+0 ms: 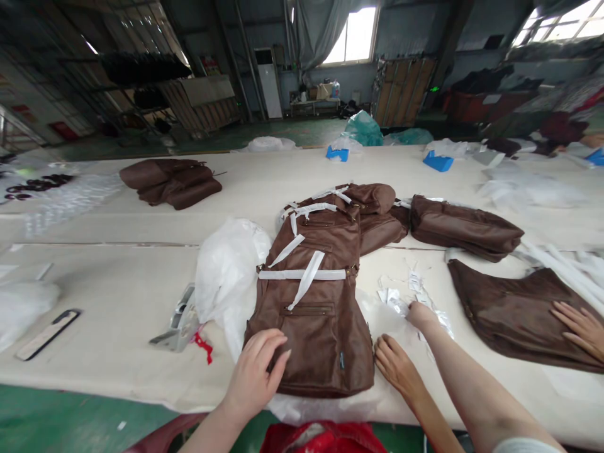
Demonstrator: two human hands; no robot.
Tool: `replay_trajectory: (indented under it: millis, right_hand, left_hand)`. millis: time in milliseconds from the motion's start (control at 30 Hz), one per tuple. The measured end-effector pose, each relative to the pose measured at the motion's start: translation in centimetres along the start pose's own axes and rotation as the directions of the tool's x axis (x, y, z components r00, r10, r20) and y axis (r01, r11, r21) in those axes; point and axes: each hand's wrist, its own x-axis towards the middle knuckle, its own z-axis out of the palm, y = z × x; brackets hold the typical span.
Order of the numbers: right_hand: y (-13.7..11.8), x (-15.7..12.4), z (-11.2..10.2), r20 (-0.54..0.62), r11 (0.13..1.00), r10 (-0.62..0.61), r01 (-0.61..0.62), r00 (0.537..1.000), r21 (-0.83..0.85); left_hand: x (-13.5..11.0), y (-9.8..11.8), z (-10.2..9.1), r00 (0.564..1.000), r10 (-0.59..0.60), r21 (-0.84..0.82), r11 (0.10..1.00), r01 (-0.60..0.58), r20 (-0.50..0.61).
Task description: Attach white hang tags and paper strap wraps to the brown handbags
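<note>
A brown leather-like bag (311, 352) with a front zipper lies flat before me, topmost on an overlapping row of similar bags. White wrapping strips (309, 280) cover its straps. My left hand (262, 362) rests on its lower left side, thumb apart from the fingers. To the bag's right, my right hand (421, 314) is closed among white hang tags (415, 281) with strings; its fingertips are partly hidden. A co-worker's hand (394, 362) touches the bag's lower right edge, beneath my right forearm. Another person's hand (582, 330) lies on a brown bag (514, 314) at far right.
White plastic film (231, 270) is bunched left of the bags, beside a clear-and-grey tape dispenser (179, 321) and red ribbon (202, 346). A phone (50, 335) lies farther left. Brown pieces (172, 180) and blue holders (438, 160) sit across the table (117, 296).
</note>
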Motion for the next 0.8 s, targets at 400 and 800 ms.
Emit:
replay_trajectory:
  millis: [400,800]
  right_hand:
    - [-5.8,-2.7,-9.5,-0.265,0.965,-0.049,0.114,0.963,0.237]
    - [-16.6,-10.1,-2.3,-0.011,0.723,-0.453,0.375,0.891,0.581]
  left_hand:
    - [2.8,-4.3,-0.2,0.952,-0.293,0.007,0.956,0.295,-0.088]
    - [5.8,-11.2,5.0,0.615,-0.755,0.016,0.635,0.773,0.227]
